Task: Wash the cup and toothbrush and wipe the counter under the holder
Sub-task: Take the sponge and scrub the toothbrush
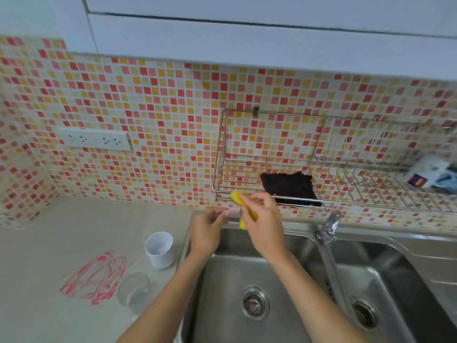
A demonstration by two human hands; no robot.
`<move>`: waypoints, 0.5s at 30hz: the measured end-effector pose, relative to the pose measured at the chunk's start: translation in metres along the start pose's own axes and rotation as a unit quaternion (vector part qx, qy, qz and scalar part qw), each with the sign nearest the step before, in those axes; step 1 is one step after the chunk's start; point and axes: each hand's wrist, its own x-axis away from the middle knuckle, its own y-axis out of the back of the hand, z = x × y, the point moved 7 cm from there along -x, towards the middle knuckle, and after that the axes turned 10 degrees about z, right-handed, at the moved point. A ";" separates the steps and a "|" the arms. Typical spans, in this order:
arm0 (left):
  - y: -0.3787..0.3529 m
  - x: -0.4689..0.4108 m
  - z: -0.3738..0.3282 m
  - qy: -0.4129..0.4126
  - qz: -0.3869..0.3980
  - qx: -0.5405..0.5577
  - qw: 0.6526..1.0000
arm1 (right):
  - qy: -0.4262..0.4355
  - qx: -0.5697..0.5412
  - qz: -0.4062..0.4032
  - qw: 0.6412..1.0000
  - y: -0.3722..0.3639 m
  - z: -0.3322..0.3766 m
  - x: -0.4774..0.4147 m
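Observation:
Both hands are above the back edge of the left sink basin (222,288). My right hand (263,226) grips a yellow sponge (237,197), folded in its fingers. My left hand (207,235) pinches a thin pale thing that looks like the toothbrush (233,212), its end against the sponge and mostly hidden. A white cup-shaped holder (159,252) stands upright on the counter left of the sink. A clear glass cup (133,290) stands in front of it. Red smears (96,276) mark the counter (74,224) beside them.
A chrome faucet (330,227) stands between the two steel basins, spout over the right basin (385,288). A wire rack (346,194) on the mosaic wall holds a black cloth (289,186) and a packet (429,175). A power outlet (95,140) sits on the wall at left.

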 end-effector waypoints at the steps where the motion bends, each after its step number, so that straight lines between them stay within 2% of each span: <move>1: -0.010 0.002 -0.003 -0.004 0.003 0.016 1.000 | 0.001 0.012 -0.001 1.000 -0.001 -0.009 0.008; 5: -0.046 0.003 -0.005 0.005 0.015 0.042 0.999 | -0.037 0.008 -0.037 0.999 0.014 -0.038 0.023; 9: -0.067 0.007 0.004 0.047 -0.008 0.072 0.996 | -0.007 0.042 -0.020 0.999 0.014 -0.050 0.040; 12: -0.083 0.009 0.008 0.055 -0.006 0.076 0.996 | -0.076 0.016 -0.052 0.996 0.025 -0.078 0.042; 15: -0.090 0.010 0.010 0.055 -0.005 0.074 0.996 | -0.035 0.017 -0.027 0.999 0.023 -0.070 0.051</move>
